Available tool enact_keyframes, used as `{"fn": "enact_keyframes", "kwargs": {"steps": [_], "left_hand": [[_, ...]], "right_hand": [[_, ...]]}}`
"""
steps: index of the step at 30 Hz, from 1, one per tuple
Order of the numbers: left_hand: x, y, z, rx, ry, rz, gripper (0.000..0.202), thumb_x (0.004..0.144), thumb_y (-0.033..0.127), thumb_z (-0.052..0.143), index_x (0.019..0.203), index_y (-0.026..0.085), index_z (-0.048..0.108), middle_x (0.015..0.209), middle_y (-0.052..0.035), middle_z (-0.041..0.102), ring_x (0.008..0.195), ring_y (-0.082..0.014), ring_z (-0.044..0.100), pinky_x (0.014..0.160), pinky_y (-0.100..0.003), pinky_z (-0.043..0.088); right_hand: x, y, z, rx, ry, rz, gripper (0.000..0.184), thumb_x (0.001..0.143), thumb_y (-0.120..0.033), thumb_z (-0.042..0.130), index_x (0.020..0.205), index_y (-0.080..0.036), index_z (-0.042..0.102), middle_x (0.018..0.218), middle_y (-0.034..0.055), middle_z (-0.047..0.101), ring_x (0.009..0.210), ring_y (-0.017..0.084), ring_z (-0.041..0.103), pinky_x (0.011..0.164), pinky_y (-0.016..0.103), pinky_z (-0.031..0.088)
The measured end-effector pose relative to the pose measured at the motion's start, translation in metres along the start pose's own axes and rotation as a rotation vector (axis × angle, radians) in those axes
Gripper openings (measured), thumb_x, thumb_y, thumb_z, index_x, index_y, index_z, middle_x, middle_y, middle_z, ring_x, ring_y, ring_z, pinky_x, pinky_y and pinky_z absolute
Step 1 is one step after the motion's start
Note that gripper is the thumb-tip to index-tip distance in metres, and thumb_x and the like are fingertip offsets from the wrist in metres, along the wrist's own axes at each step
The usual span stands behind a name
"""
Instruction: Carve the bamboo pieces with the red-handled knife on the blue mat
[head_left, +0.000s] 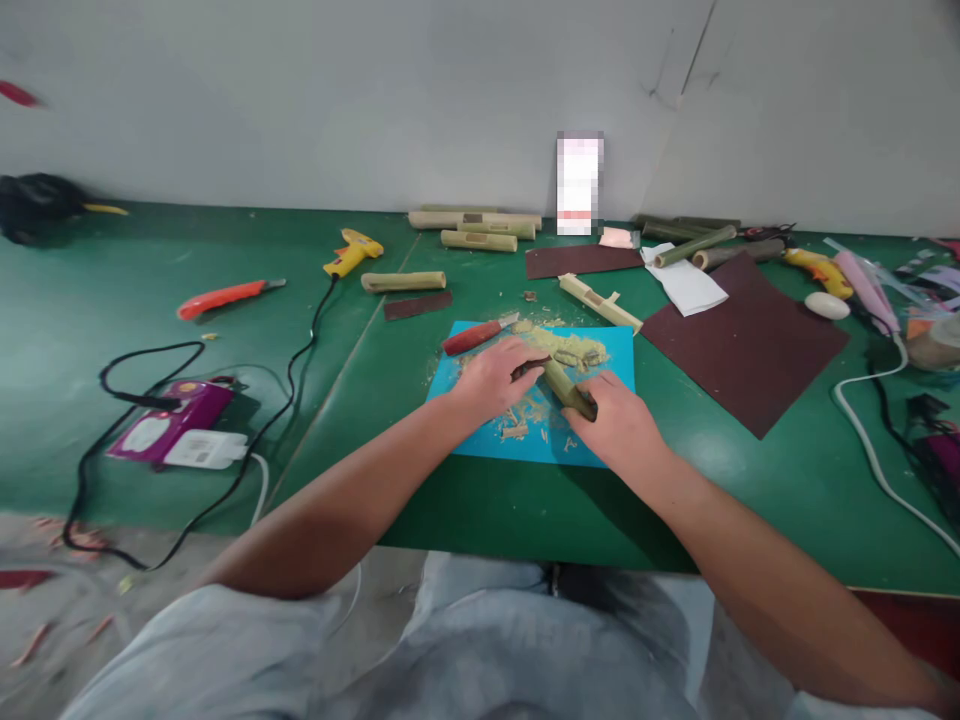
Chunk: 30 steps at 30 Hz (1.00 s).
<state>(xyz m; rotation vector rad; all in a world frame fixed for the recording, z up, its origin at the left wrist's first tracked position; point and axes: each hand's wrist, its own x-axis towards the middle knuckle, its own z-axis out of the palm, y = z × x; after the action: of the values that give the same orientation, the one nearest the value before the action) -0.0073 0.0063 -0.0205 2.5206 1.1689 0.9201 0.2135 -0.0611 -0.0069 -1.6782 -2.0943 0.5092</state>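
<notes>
In front of me lies a blue sheet (469,440) strewn with pale shavings and dust (566,345). My right hand (619,420) is closed around the near end of a short green bamboo tube (562,388), held at a slant above the sheet. Pinched in my left hand (495,380) is a small dark brown piece of sandpaper (531,366), close against the tube's far end. Whether it touches the bamboo there, I cannot tell. A red-handled knife (476,337) rests just beyond my left hand on the sheet's far edge.
Cut bamboo tubes (480,241) lie along the back, one notched (600,303) nearer. Brown sandpaper (750,345) covers part of the right side. To the left are a yellow glue gun (354,254), an orange utility knife (225,298) and a purple power strip (184,420) with trailing cords.
</notes>
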Motion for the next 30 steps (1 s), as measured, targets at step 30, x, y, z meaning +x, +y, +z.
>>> {"fn": "enact_keyframes", "kwargs": {"steps": [30], "left_hand": [[0.0018,-0.0066,-0.0012,-0.009,0.002,0.01,0.022,0.099,0.029,0.059,0.11,0.019,0.075,0.098,-0.0075,0.077,0.093,-0.0195,0.071,0.086,-0.035,0.059]], "right_hand": [[-0.0005,-0.0009,-0.0003,-0.021,0.001,-0.034,0.007,0.089,-0.027,0.062,0.089,-0.02,0.062,0.098,0.007,0.062,0.085,0.019,0.061,0.075,0.032,0.046]]}}
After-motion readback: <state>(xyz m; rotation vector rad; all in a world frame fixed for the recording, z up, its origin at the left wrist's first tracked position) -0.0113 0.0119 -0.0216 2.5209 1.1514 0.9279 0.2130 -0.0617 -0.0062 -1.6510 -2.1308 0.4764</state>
